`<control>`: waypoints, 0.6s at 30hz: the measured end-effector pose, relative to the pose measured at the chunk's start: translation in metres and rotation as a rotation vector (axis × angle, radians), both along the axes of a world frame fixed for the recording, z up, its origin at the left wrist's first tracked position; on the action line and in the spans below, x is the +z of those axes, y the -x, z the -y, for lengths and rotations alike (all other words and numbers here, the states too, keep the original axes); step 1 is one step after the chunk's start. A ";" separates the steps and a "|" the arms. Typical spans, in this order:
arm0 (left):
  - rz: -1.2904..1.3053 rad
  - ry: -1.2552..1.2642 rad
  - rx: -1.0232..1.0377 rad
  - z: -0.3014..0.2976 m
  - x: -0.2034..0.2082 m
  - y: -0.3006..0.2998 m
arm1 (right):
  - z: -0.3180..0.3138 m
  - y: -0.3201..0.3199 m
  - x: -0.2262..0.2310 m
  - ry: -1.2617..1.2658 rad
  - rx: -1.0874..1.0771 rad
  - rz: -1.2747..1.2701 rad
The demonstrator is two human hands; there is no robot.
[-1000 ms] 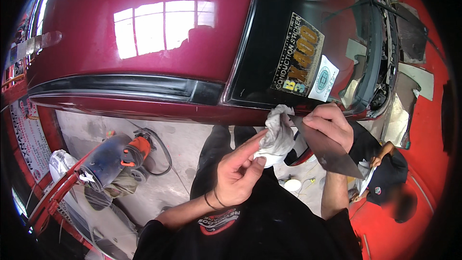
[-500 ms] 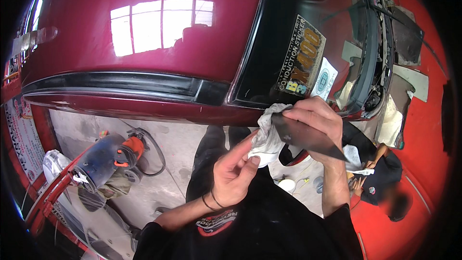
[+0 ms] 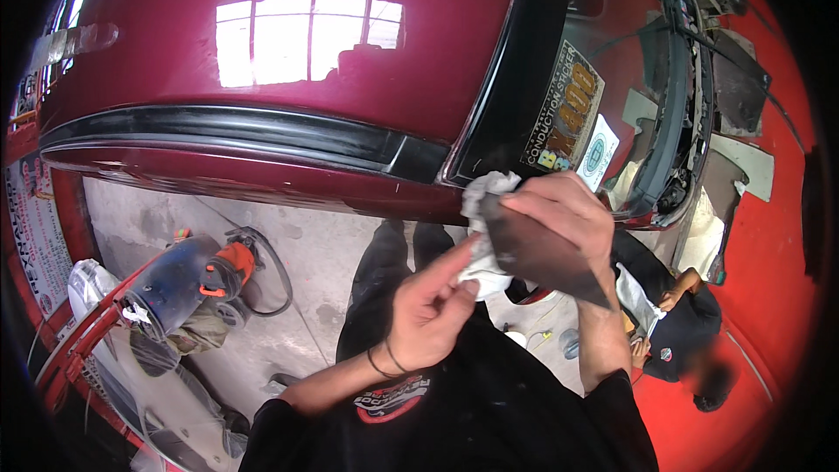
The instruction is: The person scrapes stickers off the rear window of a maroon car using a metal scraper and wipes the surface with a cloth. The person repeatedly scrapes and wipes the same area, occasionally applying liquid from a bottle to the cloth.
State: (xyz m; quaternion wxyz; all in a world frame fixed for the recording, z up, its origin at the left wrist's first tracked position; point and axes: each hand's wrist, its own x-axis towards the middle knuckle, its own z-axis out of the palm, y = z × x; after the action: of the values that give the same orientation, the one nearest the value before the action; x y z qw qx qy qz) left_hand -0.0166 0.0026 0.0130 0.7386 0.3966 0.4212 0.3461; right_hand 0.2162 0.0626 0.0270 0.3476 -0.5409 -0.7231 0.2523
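A crumpled white cloth [image 3: 486, 280] is bunched between my two hands. My left hand [image 3: 428, 315] is closed on the cloth's lower part, thumb and fingers pinching it. A flat, dark, roughly triangular piece [image 3: 542, 253] lies under the fingers of my right hand [image 3: 564, 214], which grips it near its upper end. The cloth's upper part presses behind that piece, and its contact with my right fingers is partly hidden. Both hands are just below the lower corner of the windshield [image 3: 498, 135] of a maroon car, whose roof [image 3: 350, 114] fills the upper left.
A black roof strip [image 3: 262, 131] runs along the car's near edge. At lower left, an orange-and-black power tool [image 3: 229, 271] rests by a blue cylinder [image 3: 175, 284]. A co-worker [image 3: 669, 310] crouches at right, holding a pale sheet. Loose panels [image 3: 743, 166] lie on the red floor.
The dark piece has shifted slightly left and down with my right hand. My left hand still pinches the cloth. The view has shifted a little, so the car appears farther right.
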 end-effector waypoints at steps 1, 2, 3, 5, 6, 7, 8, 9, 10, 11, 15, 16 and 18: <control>-0.020 -0.004 -0.069 0.001 -0.002 -0.001 | 0.006 -0.009 -0.001 0.019 -0.008 0.007; 0.023 0.020 -0.082 -0.001 -0.001 -0.010 | 0.013 -0.019 -0.004 0.070 -0.023 0.009; 0.054 0.042 -0.103 0.001 -0.006 -0.017 | 0.021 -0.028 -0.008 0.084 -0.031 0.008; 0.075 0.054 -0.127 0.002 -0.012 -0.022 | 0.027 -0.035 -0.014 0.086 -0.039 0.012; 0.064 0.046 -0.131 0.000 -0.010 -0.023 | 0.028 -0.036 -0.017 0.075 -0.039 0.016; 0.053 0.039 -0.134 0.000 -0.009 -0.023 | 0.028 -0.037 -0.019 0.065 -0.039 0.019; 0.047 0.021 -0.133 -0.001 -0.008 -0.021 | 0.026 -0.035 -0.017 0.074 -0.030 0.017; 0.033 0.001 -0.135 -0.002 -0.007 -0.015 | 0.022 -0.031 -0.015 0.080 -0.025 0.008; 0.020 -0.020 -0.137 -0.003 -0.006 -0.010 | 0.018 -0.027 -0.011 0.086 -0.019 -0.001; 0.006 -0.029 -0.128 -0.001 -0.007 -0.005 | 0.013 -0.023 -0.007 0.111 -0.013 -0.011; 0.008 -0.099 -0.082 0.003 -0.007 0.003 | 0.002 -0.018 0.004 0.208 0.011 -0.064; 0.038 -0.077 -0.082 0.002 -0.005 0.000 | 0.002 -0.020 0.006 0.234 0.014 -0.080; 0.090 -0.034 -0.091 0.000 -0.001 -0.002 | 0.006 -0.022 0.006 0.262 -0.014 -0.096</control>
State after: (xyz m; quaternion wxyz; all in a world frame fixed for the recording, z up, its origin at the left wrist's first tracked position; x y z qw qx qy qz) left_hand -0.0141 0.0024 0.0124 0.7651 0.4117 0.3630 0.3366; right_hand 0.2382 0.0566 0.0335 0.3097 -0.5739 -0.6629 0.3677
